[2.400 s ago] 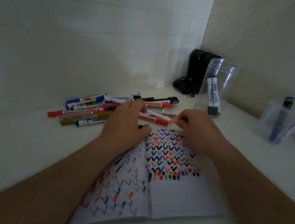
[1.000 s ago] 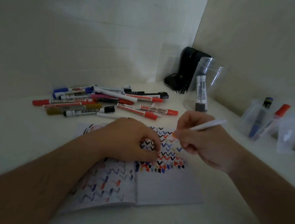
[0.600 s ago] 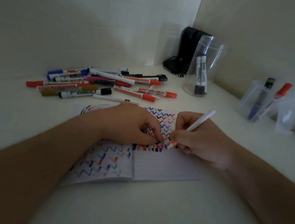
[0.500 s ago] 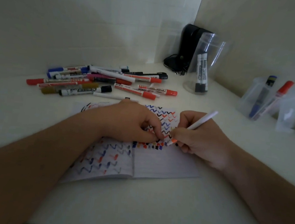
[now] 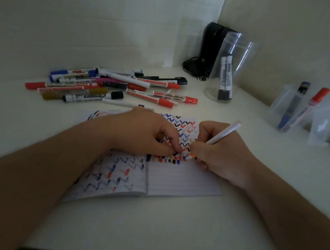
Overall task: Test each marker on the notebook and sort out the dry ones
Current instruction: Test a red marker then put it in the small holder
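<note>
- Jar (image 5: 230,70): clear, upright, at the far corner of the bench (image 5: 152,222). It holds two white markers with black caps down, side by side.
- Cup (image 5: 292,107): clear, at the right edge near the wall. It holds one blue marker and one red marker, both leaning.
- A second clear container (image 5: 320,129) stands just beside the cup; contents cannot be told.
- Pile (image 5: 104,84): loose markers lie on the bench beyond the notebook, with red, blue, black, gold and pink caps, several overlapping.
- Notebook (image 5: 175,183): open and flat near the front of the bench, both pages marked with coloured zigzags; the lower right page is blank ruled paper.
- Left hand (image 5: 139,132): rests on the notebook with fingers curled, fingertips pressing the right page. It hides part of the spine and upper pages.
- Right hand (image 5: 221,155): grip closed around a white pen (image 5: 224,133), orange tip on the right page beside a row of small blotches.
- Black device (image 5: 211,49) with a cable stands in the corner behind the jar.
- Bench is white; walls are pale; light is dim.
</note>
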